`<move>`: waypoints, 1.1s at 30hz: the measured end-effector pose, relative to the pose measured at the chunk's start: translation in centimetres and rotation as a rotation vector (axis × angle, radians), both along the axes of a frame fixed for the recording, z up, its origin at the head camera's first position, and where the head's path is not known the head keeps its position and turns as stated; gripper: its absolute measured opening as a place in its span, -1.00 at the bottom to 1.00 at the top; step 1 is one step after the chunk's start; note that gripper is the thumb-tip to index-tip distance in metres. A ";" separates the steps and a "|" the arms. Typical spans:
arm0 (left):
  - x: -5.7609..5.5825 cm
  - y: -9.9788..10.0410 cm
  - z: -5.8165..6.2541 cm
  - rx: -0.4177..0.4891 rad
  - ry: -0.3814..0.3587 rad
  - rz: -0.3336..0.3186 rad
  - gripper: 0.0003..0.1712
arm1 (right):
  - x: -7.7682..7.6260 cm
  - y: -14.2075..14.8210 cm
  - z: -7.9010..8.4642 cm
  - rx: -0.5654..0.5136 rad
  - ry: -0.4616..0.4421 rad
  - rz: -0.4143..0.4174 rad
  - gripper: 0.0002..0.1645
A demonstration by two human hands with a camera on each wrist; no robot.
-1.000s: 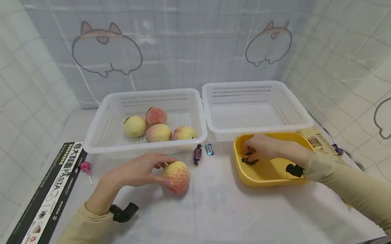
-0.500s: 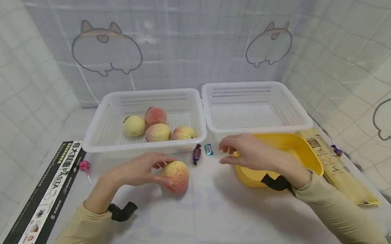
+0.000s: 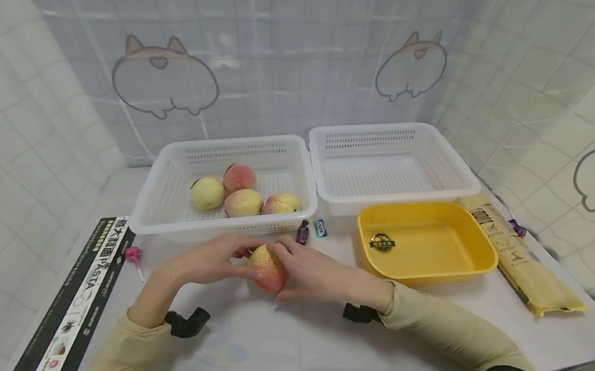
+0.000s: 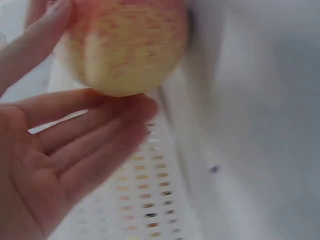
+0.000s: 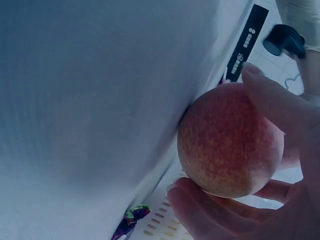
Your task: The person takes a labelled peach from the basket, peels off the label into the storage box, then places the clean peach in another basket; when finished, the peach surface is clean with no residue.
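A red and yellow peach (image 3: 266, 268) stands on the white tabletop between both hands. My left hand (image 3: 209, 261) holds its left side, the thumb in front and the fingers behind. From the right, my right hand (image 3: 320, 270) grips the same peach; the right wrist view shows its thumb over one side of the peach (image 5: 230, 140) and the fingers along the other. Just behind the right hand lie a purple wrapped candy (image 3: 303, 233) and a small blue wrapped candy (image 3: 320, 228).
A white basket (image 3: 222, 223) with several peaches stands behind the left hand. A second white basket (image 3: 398, 197) adjoins it, with a yellow bin (image 3: 434, 250) before it. Pasta packs (image 3: 80, 296) (image 3: 524, 261), a pink lollipop (image 3: 133, 255) and a purple lollipop (image 3: 517, 227) flank the table.
My right hand has left the yellow bin and crossed leftward, now gripping the peach. My left hand has stayed on the peach, which has tilted slightly.
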State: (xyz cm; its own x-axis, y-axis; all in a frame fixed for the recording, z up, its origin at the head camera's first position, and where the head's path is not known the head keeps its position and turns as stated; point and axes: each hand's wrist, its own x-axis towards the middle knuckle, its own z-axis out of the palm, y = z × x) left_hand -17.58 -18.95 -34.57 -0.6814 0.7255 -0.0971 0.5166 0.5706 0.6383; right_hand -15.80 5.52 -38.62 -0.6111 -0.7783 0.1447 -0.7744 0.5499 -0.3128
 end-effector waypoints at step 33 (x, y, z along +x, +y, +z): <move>-1.1 -11.9 3.9 -0.390 0.088 0.646 0.48 | 1.3 2.1 4.8 -0.260 -0.137 -0.103 -0.03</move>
State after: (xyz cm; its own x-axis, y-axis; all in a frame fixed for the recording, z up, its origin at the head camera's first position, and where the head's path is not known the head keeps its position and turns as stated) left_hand -18.68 -30.89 -30.68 -0.9763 0.1037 -0.1901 0.0427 0.9528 0.3005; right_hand -14.51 7.58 -33.77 -0.7125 -0.6588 0.2415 -0.6595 0.5113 -0.5511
